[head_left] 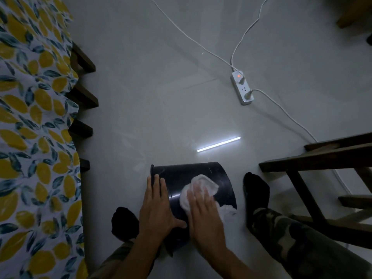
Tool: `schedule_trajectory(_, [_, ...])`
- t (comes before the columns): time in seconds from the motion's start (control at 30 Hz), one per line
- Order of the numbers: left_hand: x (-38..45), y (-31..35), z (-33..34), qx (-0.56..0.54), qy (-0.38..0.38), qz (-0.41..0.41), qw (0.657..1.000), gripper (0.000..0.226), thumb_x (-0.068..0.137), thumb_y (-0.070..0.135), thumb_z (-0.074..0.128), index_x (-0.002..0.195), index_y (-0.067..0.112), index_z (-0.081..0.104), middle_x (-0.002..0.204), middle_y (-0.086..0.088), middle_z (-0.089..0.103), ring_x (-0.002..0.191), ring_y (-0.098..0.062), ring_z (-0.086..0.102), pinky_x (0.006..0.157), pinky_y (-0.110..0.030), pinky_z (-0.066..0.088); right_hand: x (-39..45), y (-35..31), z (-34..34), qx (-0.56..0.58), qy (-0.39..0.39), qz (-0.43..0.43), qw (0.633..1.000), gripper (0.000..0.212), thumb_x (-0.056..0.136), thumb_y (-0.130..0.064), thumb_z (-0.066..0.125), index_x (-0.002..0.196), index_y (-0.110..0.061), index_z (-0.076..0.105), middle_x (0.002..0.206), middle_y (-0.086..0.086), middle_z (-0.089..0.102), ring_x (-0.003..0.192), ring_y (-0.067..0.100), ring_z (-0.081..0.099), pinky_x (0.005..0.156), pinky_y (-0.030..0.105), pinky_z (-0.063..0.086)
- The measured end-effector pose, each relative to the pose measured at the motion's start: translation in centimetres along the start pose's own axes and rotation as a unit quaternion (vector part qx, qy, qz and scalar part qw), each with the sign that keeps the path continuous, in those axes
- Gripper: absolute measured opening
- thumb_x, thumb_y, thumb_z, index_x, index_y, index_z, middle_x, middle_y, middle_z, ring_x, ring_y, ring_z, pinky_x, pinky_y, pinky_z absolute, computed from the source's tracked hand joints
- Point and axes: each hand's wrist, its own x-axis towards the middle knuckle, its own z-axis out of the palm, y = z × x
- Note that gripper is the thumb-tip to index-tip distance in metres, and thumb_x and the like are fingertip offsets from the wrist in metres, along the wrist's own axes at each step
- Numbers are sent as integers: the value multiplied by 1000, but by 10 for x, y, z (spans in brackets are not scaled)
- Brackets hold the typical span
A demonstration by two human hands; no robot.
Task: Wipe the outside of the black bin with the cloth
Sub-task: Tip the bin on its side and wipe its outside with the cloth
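Note:
The black bin (pixel 181 174) lies on its side on the pale floor between my legs, its rim end toward the left. My left hand (pixel 157 206) rests flat on the bin near that rim, fingers together, steadying it. My right hand (pixel 203 210) presses a crumpled white cloth (pixel 203 184) against the curved outer wall of the bin. More white cloth (pixel 228 212) hangs off the bin's right side, below my hand.
A bed with a lemon-print sheet (pixel 36 137) and dark wooden slats runs along the left. A dark wooden frame (pixel 314 160) stands at the right. A white power strip (pixel 242 88) with cables lies on the floor ahead. My black-socked feet (pixel 255 190) flank the bin.

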Motion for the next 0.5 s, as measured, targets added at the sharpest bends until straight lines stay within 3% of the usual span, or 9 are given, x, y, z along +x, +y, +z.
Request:
schedule_trajectory(0.07, [-3,-3,10,-9,32,14,999,148,56,87,65,157,3,-2,163,-14,-16,151,-32,-17,123,-50,12,13,-16,6,-8,10,-71,997,67,99,-41,44,159,-13,31,167,14,26,153,34,28,120,56,34])
schedule_trajectory(0.13, [-1,-6,11,3,30,19,999,146,57,93,54,157,3,-1,164,-15,-14,151,-32,-16,123,-48,9,46,-23,2,-10,-2,-89,996,70,98,-43,51,159,-16,29,168,12,24,155,32,23,124,54,26])
schedule_trajectory(0.23, [7,-10,-2,8,4,23,1000,155,48,100,45,156,3,-8,163,-14,-18,150,-32,-19,123,-47,-1,98,-21,-4,19,8,37,999,51,105,-41,41,152,-20,42,163,9,38,153,31,29,125,52,22])
schedule_trajectory(0.33, [17,-9,-12,13,-15,13,1000,160,45,96,59,156,5,-14,162,-13,-24,150,-29,-21,124,-48,-1,120,10,-10,24,25,147,988,43,107,-35,33,144,-20,51,156,9,48,148,31,36,121,51,28])
schedule_trajectory(0.4, [24,-7,-16,18,-26,-3,999,163,44,90,69,156,7,-16,163,-13,-24,150,-27,-23,121,-42,-8,100,37,-15,4,66,167,984,44,105,-26,40,147,-17,48,160,14,42,150,35,33,121,53,29])
schedule_trajectory(0.5, [31,-6,-17,9,-27,-8,1000,166,41,85,76,156,8,-14,163,-12,-23,150,-27,-23,120,-41,-4,33,34,-7,-44,49,113,991,71,95,-22,58,159,-13,29,168,17,22,155,37,24,123,57,26])
